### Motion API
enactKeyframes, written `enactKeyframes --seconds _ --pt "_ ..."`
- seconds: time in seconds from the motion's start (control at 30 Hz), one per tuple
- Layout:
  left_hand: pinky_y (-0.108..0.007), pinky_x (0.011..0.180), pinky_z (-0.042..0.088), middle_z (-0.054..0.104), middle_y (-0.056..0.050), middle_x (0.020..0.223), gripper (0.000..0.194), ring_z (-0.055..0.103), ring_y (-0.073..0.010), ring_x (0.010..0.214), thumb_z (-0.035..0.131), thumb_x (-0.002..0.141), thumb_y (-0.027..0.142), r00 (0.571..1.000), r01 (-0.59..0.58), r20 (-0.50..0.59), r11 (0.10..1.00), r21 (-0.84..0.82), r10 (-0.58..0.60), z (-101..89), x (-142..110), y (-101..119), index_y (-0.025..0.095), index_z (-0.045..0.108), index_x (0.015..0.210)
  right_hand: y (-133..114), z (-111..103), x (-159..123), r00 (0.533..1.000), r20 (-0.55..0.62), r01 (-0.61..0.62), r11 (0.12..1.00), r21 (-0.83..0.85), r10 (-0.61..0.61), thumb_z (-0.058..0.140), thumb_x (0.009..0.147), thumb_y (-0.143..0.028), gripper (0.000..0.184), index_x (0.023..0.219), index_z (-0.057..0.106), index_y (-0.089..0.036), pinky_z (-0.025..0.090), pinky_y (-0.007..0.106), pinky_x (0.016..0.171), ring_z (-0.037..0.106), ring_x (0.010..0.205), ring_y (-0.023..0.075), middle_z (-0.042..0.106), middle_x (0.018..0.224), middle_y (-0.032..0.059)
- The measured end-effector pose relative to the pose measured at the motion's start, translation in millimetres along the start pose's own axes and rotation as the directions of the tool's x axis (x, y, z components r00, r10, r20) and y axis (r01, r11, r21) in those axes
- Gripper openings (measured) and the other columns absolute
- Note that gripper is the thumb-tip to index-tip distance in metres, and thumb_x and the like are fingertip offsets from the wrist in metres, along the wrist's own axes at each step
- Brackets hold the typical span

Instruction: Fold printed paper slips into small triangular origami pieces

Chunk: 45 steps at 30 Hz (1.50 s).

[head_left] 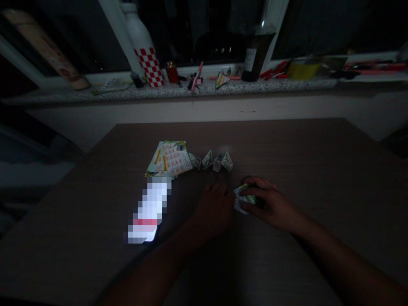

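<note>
Both my hands rest on a dim brown table (302, 153). My right hand (270, 204) has its fingers closed over a small folded piece of printed paper (244, 199) and presses it to the tabletop. My left hand (215, 210) lies right beside the paper with its fingers curled, touching the paper's left edge. Just beyond my hands stands a row of several small folded paper shapes (212, 161). A stack of printed flyers (170, 159) lies to their left.
A lit phone (148, 210) lies on the table left of my left hand. On the windowsill (178, 90) behind stand a white bottle with red checks (143, 46), a dark bottle (256, 55), a small red jar (172, 72) and assorted clutter.
</note>
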<state>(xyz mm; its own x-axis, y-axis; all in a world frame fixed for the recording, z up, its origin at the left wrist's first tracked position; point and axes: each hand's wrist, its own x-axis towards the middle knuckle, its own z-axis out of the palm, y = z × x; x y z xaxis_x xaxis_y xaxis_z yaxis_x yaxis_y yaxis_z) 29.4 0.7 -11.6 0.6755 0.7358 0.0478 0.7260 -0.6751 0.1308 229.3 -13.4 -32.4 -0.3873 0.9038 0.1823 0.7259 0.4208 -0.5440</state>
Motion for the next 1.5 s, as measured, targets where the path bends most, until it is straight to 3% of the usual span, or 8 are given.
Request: enactKeyframes --seconds 0.5,0.73,1.13,1.5 --pt "-0.042 0.078 0.04 0.061 -0.012 0.095 0.023 0.055 -0.0266 0.09 0.04 0.093 0.028 0.996 0.08 -0.026 0.994 -0.073 -0.082 7.4 0.9 -2.1 0.014 0.058 0.09 1.2 3.7 0.6 1.0 0.009 -0.026 0.999 -0.023 0.026 0.074 0.071 -0.03 0.032 0.103 0.068 -0.027 0.038 0.046 0.096 0.051 0.114 0.0284 0.056 0.12 0.008" --pt "-0.04 0.079 0.039 0.06 -0.01 0.098 0.02 0.053 -0.0255 0.092 0.038 0.092 0.021 0.997 0.073 0.002 0.997 -0.012 -0.073 5.4 0.6 1.6 0.015 0.057 0.094 2.2 5.1 1.2 1.0 0.008 -0.025 0.999 -0.032 0.025 0.074 0.071 -0.031 0.033 0.103 0.068 -0.027 0.038 0.045 0.096 0.051 0.114 0.0279 0.057 0.118 0.007" --pt "-0.04 0.079 0.039 0.06 -0.009 0.097 0.021 0.053 -0.0256 0.092 0.038 0.092 0.024 0.993 0.113 0.017 0.993 -0.023 -0.113 7.0 2.1 1.1 0.017 0.057 0.095 2.8 6.4 0.4 1.0 0.003 -0.003 1.0 -0.025 0.003 0.071 0.074 -0.032 0.029 0.104 0.068 -0.03 0.039 0.045 0.095 0.051 0.114 0.0275 0.056 0.119 0.0065" --pt "-0.04 0.081 0.038 0.059 -0.01 0.099 0.023 0.053 -0.0259 0.094 0.038 0.092 0.025 0.992 0.118 0.036 0.993 -0.028 -0.117 4.8 2.0 2.9 0.017 0.058 0.099 3.1 1.8 -1.6 0.999 0.022 -0.033 0.999 -0.023 0.034 0.072 0.072 -0.031 0.038 0.109 0.066 -0.031 0.037 0.048 0.097 0.049 0.118 0.0297 0.054 0.126 0.0071"
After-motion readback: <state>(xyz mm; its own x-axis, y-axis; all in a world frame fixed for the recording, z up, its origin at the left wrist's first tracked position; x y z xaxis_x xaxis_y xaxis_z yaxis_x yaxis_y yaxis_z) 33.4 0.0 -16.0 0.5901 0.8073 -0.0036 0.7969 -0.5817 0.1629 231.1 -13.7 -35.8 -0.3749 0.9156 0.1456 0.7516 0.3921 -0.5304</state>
